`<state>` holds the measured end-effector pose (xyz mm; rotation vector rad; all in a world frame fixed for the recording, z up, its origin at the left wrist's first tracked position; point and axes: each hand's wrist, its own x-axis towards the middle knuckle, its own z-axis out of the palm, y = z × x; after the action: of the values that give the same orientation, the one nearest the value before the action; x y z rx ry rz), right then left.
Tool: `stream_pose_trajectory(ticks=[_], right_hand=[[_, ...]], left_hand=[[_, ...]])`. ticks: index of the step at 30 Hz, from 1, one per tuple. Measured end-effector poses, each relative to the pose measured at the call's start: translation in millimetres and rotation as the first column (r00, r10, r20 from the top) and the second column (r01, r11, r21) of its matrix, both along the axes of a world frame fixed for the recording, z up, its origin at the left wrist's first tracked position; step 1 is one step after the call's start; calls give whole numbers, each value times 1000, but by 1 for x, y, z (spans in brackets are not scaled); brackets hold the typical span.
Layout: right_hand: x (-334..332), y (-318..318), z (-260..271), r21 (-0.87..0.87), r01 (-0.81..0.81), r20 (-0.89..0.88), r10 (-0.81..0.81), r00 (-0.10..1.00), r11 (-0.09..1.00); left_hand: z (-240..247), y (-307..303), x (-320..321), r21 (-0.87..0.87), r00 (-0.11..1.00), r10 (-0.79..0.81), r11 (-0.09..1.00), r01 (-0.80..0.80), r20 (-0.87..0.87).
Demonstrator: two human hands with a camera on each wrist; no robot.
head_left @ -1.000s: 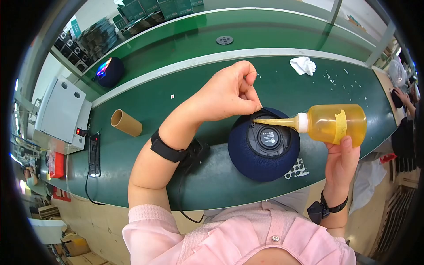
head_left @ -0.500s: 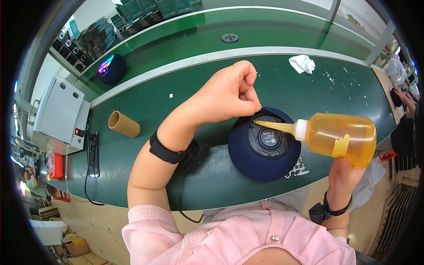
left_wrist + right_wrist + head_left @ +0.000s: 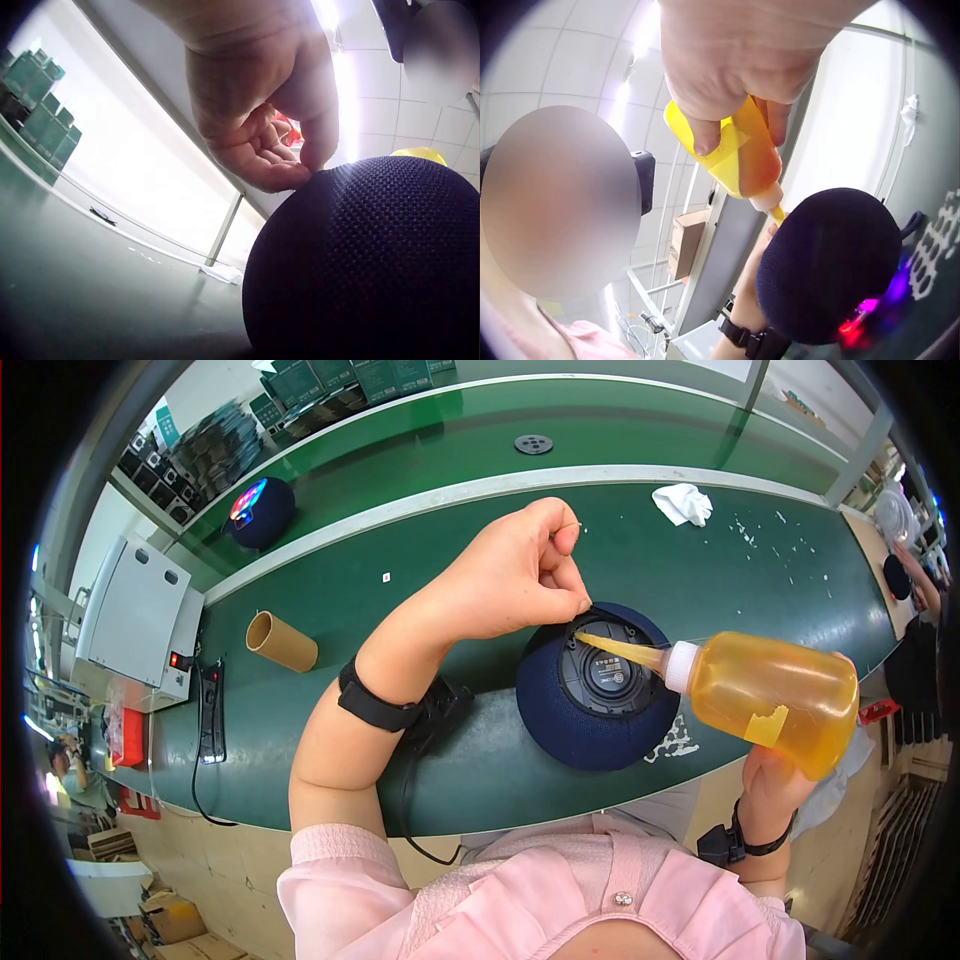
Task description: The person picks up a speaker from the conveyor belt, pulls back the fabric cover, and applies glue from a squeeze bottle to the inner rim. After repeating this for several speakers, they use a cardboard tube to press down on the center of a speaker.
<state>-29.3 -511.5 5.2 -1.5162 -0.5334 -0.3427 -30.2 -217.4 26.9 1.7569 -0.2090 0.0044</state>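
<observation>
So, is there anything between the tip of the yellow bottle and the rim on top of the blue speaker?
Nothing visible. The right hand holds the yellow bottle with its nozzle at the rim of the blue speaker. The left hand pinches that rim beside the tip, not across it.

We can read no words or numbers here. The round label [image 3: 609, 672] on the bottom of the dark blue speaker [image 3: 598, 735] has tiny print and a little sign, but it is too small for us to make out. The green boxes [image 3: 380, 375] at the back have small white print, too far away. The white marks [image 3: 678, 740] beside the speaker are just shapes to us.
</observation>
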Motion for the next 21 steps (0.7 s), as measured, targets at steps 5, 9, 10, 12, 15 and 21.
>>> stream_pose_trajectory(ticks=[5,9,10,12,15,21], right_hand=[[-2,1,-1,7,7,11,-7,1000,1000],[-2,-7,-6,-30,-53,39,54,998,998],[-2,-9,-8,-30,-52,38,53,998,998],[-2,-14,-11,-50,-58,48,60,997,997],[1,-23,-32,25,-103,-68,105,992,994],[11,-7,-22,389,-172,-257,286,923,905]], left_hand=[[0,0,0,-30,1000,2,1000,-2,-12],[0,0,0,-39,1000,7,999,-7,-14],[0,0,0,-40,1000,11,999,-11,-19],[0,1,0,-40,1000,14,999,-15,-25],[0,0,0,-32,1000,20,999,-21,-23],[3,-4,-2,-13,999,20,1000,-21,-33]])
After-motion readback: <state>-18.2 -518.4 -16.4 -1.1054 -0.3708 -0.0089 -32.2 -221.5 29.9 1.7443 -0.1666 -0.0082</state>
